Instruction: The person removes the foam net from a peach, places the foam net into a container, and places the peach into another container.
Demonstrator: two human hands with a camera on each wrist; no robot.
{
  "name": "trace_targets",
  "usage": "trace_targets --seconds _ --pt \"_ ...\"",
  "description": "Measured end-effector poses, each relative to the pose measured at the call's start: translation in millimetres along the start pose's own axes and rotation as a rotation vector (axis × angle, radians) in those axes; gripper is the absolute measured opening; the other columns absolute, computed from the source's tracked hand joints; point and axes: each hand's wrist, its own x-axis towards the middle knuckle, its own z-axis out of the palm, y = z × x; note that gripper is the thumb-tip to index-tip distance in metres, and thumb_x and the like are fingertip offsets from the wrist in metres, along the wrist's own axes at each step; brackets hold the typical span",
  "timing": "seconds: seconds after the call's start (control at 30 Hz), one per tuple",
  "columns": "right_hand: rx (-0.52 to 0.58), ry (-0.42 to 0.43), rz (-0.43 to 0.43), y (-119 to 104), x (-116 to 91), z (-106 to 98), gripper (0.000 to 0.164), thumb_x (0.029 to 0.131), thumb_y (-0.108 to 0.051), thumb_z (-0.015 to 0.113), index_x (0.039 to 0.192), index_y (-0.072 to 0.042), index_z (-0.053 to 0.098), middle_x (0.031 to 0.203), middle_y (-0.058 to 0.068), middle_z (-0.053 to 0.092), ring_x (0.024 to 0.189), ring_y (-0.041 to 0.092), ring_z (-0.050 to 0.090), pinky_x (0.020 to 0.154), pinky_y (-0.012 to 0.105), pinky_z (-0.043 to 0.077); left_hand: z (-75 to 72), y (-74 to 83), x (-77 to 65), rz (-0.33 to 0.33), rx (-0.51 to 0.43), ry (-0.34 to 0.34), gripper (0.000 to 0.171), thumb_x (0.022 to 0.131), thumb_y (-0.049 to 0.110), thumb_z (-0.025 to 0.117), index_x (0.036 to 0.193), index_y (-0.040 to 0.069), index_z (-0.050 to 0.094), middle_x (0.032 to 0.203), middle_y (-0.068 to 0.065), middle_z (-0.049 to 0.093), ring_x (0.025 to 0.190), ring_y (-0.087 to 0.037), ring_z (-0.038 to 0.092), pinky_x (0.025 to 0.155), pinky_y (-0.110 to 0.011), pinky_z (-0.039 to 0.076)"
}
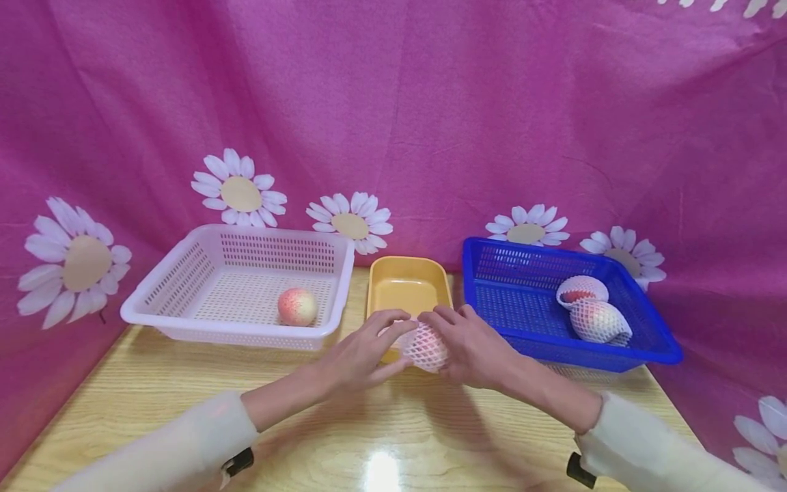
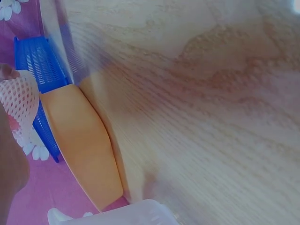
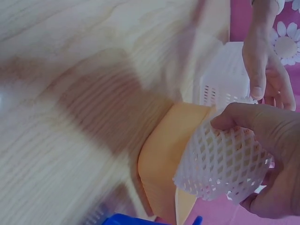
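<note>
Over the near end of the yellow tray [image 1: 410, 270], my right hand [image 1: 476, 347] grips a peach in a white foam net [image 1: 427, 347]. Its thumb lies across the mesh in the right wrist view, and pink fruit shows through the holes. My left hand [image 1: 363, 350] reaches in from the other side, fingers extended and thumb apart. In the right wrist view the left thumb [image 3: 257, 89] is right at the net's edge. Only part of the netted peach [image 2: 18, 101] appears in the left wrist view.
A white basket [image 1: 230, 331] at left holds one bare peach [image 1: 298, 307]. At right, a blue basket [image 1: 504, 287] contains two netted peaches [image 1: 599, 321]. All stand on a wooden table [image 1: 295, 444] before a magenta cloth [image 1: 393, 102] with daisies.
</note>
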Motion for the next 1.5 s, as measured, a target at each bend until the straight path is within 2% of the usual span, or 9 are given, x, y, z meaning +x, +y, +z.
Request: trace_targets --seconds 0.13,0.37,0.7,0.93,1.1,1.3,1.5 --pt "-0.020 0.013 -0.029 -1.9 -2.5 3.4 0.085 0.051 -0.015 0.092 0.128 -0.005 0.057 0.112 0.006 0.061 0.090 0.023 0.055 0.077 0.037 0.043 0.6 1.0 -2.0 0.026 0.007 -0.002 0.052 0.092 0.026 0.072 0.136 0.006 0.052 0.135 -0.014 0.048 0.125 -0.024 0.049 0.099 -0.027 0.048" --pt "-0.046 0.017 -0.023 -5.0 -5.9 7.2 0.086 0.050 -0.018 0.091 0.128 -0.008 0.057 0.113 0.006 0.061 0.088 0.025 0.052 0.073 0.035 0.044 0.4 2.1 -6.4 0.055 0.007 -0.005 0.054 0.093 0.028 0.071 0.137 0.003 0.050 0.134 -0.016 0.048 0.126 -0.025 0.048 0.105 -0.027 0.043" --pt "-0.053 0.025 -0.055 -11.1 -8.7 4.8 0.087 0.051 -0.020 0.095 0.128 -0.006 0.056 0.114 0.007 0.060 0.090 0.025 0.054 0.077 0.036 0.045 -1.4 3.6 -9.1 0.049 -0.001 0.000 0.057 0.092 0.029 0.072 0.138 0.005 0.049 0.135 -0.017 0.048 0.126 -0.025 0.049 0.102 -0.027 0.045" --pt "-0.028 -0.002 -0.030 -19.5 -10.4 3.4 0.088 0.049 -0.020 0.096 0.128 -0.010 0.057 0.117 0.006 0.060 0.089 0.026 0.053 0.077 0.036 0.048 -2.9 6.8 -12.6 0.048 -0.034 -0.002 0.059 0.089 0.028 0.075 0.138 0.005 0.050 0.134 -0.016 0.049 0.123 -0.025 0.051 0.100 -0.028 0.047" --pt "-0.018 -0.021 -0.022 -25.1 -11.4 2.5 0.090 0.050 -0.020 0.097 0.129 -0.011 0.057 0.121 0.006 0.060 0.089 0.026 0.053 0.076 0.036 0.049 -3.5 7.5 -16.6 0.074 -0.033 0.010 0.058 0.090 0.031 0.074 0.136 0.004 0.051 0.131 -0.015 0.051 0.122 -0.025 0.052 0.102 -0.029 0.046" --pt "-0.020 -0.008 -0.045 -30.8 -13.7 3.0 0.088 0.049 -0.019 0.095 0.128 -0.012 0.057 0.115 0.006 0.060 0.089 0.025 0.053 0.076 0.036 0.050 -2.8 7.9 -20.3 0.091 -0.032 0.011 0.058 0.090 0.034 0.073 0.135 0.004 0.052 0.130 -0.015 0.051 0.121 -0.024 0.053 0.103 -0.028 0.045" --pt "-0.014 -0.027 -0.042 -33.2 -17.2 5.1 0.088 0.050 -0.020 0.093 0.130 -0.010 0.057 0.119 0.005 0.060 0.092 0.024 0.053 0.077 0.035 0.050 -2.8 10.2 -24.0 0.077 -0.039 0.001 0.060 0.087 0.034 0.076 0.134 0.005 0.053 0.130 -0.014 0.051 0.121 -0.025 0.053 0.102 -0.028 0.045"
